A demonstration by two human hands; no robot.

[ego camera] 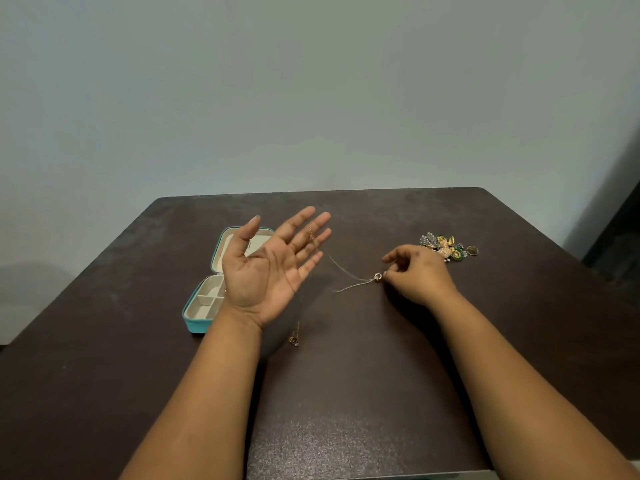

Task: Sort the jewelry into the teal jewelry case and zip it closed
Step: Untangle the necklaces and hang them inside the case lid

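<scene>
So the left hand (266,268) is up in the middle-left of the frame, palm facing the camera, fingers spread and pretty much straight. A thin gold chain (313,244) is draped over those fingers, and it's hard to say whether it's one chain or two. One strand hangs down below the hand and ends in a small gold pendant (294,340), which looks to be at or just above the tabletop (346,393). Another strand runs off to the right, toward the other hand.

The right hand (417,275) sits low at center-right, knuckles up, fingers curled. Its fingertips pinch a small round ring-like charm (379,276) where the fine chain comes together. From there a short loose bit of chain trails back to the left along the dark brown surface.

The teal jewelry case (207,299) is behind the left hand, left of center, lying open and unzipped. You can see the cream lining – the lower half is split into small compartments, and the lid half is tipped back toward the wall. The hand and wrist cover a good part of it, so I can't tell whether anything's inside.

Over at the right, just past the right hand's knuckles, there's a little heap of jewelry (446,247) – green, gold and silvery bits all jumbled together, plus a darker round piece at its right edge.
</scene>
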